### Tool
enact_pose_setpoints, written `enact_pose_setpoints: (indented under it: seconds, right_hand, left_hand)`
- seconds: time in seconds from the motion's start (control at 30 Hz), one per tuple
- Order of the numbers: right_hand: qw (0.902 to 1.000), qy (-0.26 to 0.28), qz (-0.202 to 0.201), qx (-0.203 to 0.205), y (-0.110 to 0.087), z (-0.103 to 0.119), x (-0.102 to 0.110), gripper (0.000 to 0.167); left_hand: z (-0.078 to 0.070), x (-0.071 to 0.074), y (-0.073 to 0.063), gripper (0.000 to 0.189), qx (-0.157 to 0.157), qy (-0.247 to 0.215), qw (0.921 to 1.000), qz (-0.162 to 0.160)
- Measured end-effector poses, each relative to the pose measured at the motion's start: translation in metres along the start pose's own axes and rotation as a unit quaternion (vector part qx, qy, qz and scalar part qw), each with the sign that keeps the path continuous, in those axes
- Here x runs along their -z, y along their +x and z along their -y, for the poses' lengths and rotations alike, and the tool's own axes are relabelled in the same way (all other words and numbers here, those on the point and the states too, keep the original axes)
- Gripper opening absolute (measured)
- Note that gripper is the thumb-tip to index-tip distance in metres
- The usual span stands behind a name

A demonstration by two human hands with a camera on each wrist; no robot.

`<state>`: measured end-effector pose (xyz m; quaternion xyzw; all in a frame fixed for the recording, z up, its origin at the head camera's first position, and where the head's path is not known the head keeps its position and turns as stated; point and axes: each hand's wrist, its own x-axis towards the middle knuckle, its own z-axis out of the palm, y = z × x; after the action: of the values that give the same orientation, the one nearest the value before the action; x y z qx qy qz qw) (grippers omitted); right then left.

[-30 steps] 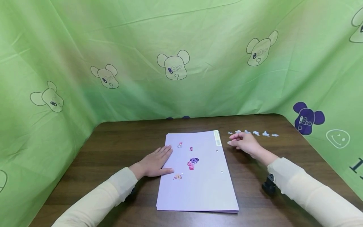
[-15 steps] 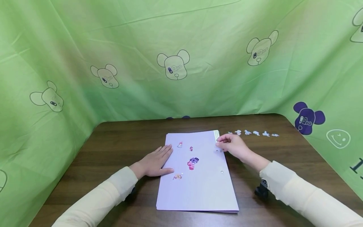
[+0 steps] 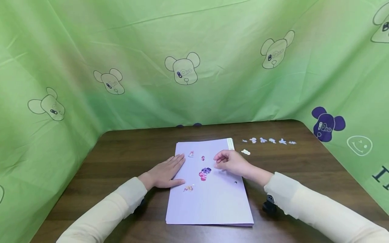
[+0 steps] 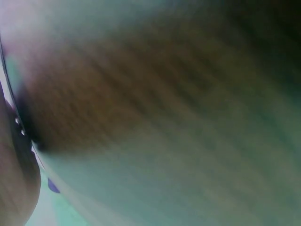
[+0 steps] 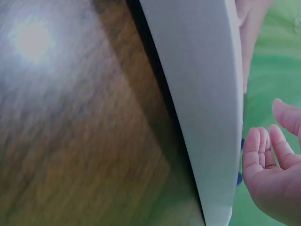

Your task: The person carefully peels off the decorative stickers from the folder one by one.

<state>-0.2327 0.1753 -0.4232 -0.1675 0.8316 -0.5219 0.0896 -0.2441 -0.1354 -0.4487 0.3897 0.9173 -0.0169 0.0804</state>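
A pale lilac file folder point(image 3: 212, 206) lies on the wooden table, with several small colourful pony stickers on it, among them a purple one point(image 3: 206, 170), a pink one point(image 3: 202, 176) and an orange one point(image 3: 188, 188). My left hand point(image 3: 165, 173) rests flat on its left edge, fingers spread. Over the folder's upper right part hovers my right hand point(image 3: 234, 163), beside the purple sticker. In the right wrist view its fingers point(image 5: 280, 148) are loosely bent, the thumb stands apart, and nothing shows between them. The left wrist view is mostly blurred sleeve.
A small white cut-out piece point(image 3: 245, 152) lies on the table right of the folder. Behind it runs a row of several pale cut-out pieces point(image 3: 271, 140). A green printed curtain point(image 3: 212, 101) surrounds the table point(image 3: 121, 148).
My right hand has moved left from beside the white piece to over the folder. The white piece stays on the table, now uncovered. The left hand keeps its place on the folder.
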Motion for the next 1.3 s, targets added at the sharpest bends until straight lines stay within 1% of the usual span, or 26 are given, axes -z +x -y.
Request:
enact_pose_setpoints:
  seconds: [0.2, 0.4, 0.63, 0.83, 1.1, 1.3]
  right_hand:
    - [0.9982, -0.04, 0.042, 0.018, 0.004, 0.002, -0.009, 0.023]
    - [0.9965, -0.054, 0.055, 0.032, 0.008, 0.002, -0.014, 0.023]
    - [0.9968, -0.055, 0.055, 0.02, 0.009, -0.004, -0.017, 0.025]
    - [0.9944, -0.081, 0.054, 0.04, 0.011, -0.009, -0.022, 0.025]
    - [0.9848, -0.15, 0.058, 0.065, 0.01, -0.007, -0.032, 0.03]
    - [0.9816, -0.164, 0.066, 0.073, 0.01, -0.004, -0.034, 0.032]
  left_hand:
    - [0.0, 0.0, 0.0, 0.092, 0.004, 0.015, 0.9998, 0.011]
    - [0.002, -0.003, 0.001, 0.092, 0.001, 0.021, 0.9998, 0.004]
    - [0.0, 0.0, 0.002, 0.092, 0.0, 0.031, 0.9995, 0.01]
    - [-0.001, 0.002, -0.001, 0.091, 0.0, 0.032, 0.9995, 0.007]
    - [-0.001, 0.001, -0.001, 0.092, 0.007, 0.025, 0.9996, 0.011]
    - [-0.001, 0.001, -0.001, 0.093, 0.009, 0.025, 0.9996, 0.013]
